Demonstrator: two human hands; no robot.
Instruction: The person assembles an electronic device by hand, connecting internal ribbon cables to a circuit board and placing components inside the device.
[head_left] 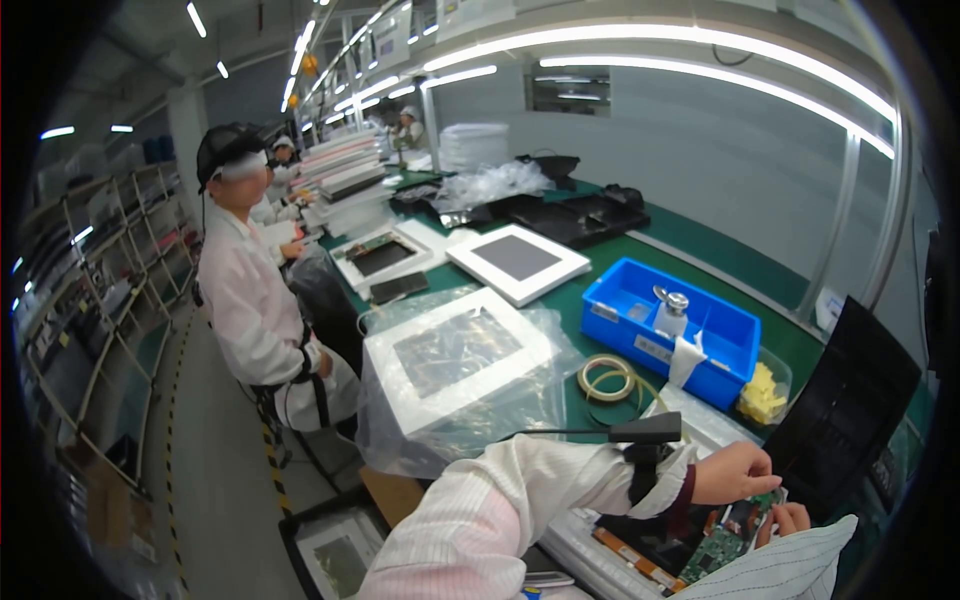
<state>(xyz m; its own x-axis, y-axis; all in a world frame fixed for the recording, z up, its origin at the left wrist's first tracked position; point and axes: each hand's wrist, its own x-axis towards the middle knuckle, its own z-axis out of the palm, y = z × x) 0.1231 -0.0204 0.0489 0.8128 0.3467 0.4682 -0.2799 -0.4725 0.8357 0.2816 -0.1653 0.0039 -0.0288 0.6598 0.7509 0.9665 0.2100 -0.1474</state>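
Observation:
My left hand (735, 472) comes in from the lower middle in a white sleeve, with a black band and a black wedge-shaped piece (646, 430) at the wrist. Its fingers curl down onto an open flat device (655, 548) that shows a green circuit board (716, 552). What the fingertips pinch is hidden. Only a few fingers of my right hand (790, 518) show above its white sleeve, touching the same board from the right. A tall black panel (845, 405) stands just behind both hands.
A blue bin (735, 335) holds a small capped bottle (672, 310). Beside it lie tape rolls (607, 378) and a clear tub of yellow pieces (765, 392). White-framed panels, one bagged (455, 355), one bare (517, 262), lie on the green bench. A co-worker in a white coat (250, 300) stands at the left.

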